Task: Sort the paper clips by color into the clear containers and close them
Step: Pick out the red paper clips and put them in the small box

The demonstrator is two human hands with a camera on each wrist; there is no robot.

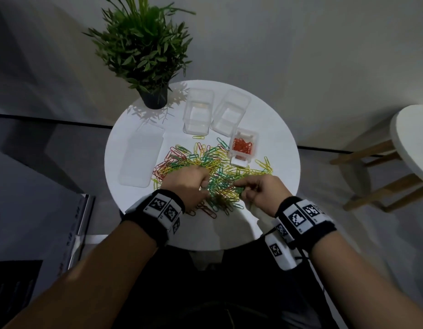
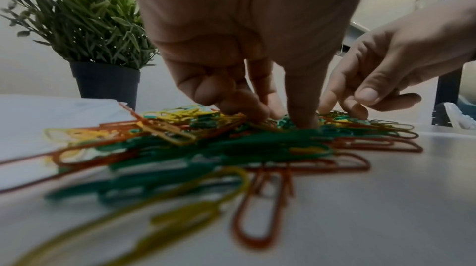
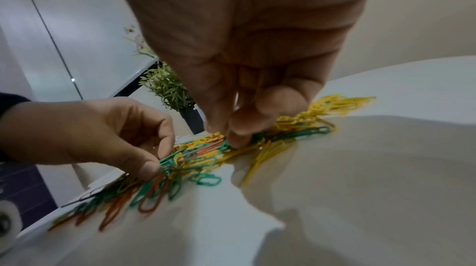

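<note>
A mixed pile of red, yellow and green paper clips [image 1: 215, 162] lies on the round white table [image 1: 274, 136]. A small clear container [image 1: 242, 146] at the pile's right holds red clips. Behind the pile stand two clear containers [image 1: 197, 112] [image 1: 230, 112] with nothing visible inside. My left hand [image 1: 201, 186] digs into the near side of the pile, fingers curled and pinching clips [image 3: 201, 156]. My right hand [image 1: 240, 188] sits beside it, thumb and fingers pinching clips in the same pile [image 2: 231, 148]. Which colours each hand grips is not clear.
A potted green plant [image 1: 153, 98] stands at the table's back left. A flat clear plastic piece [image 1: 141, 155] lies left of the pile. A second white table with wooden legs [image 1: 410, 143] is off to the right. The near table edge is just below my wrists.
</note>
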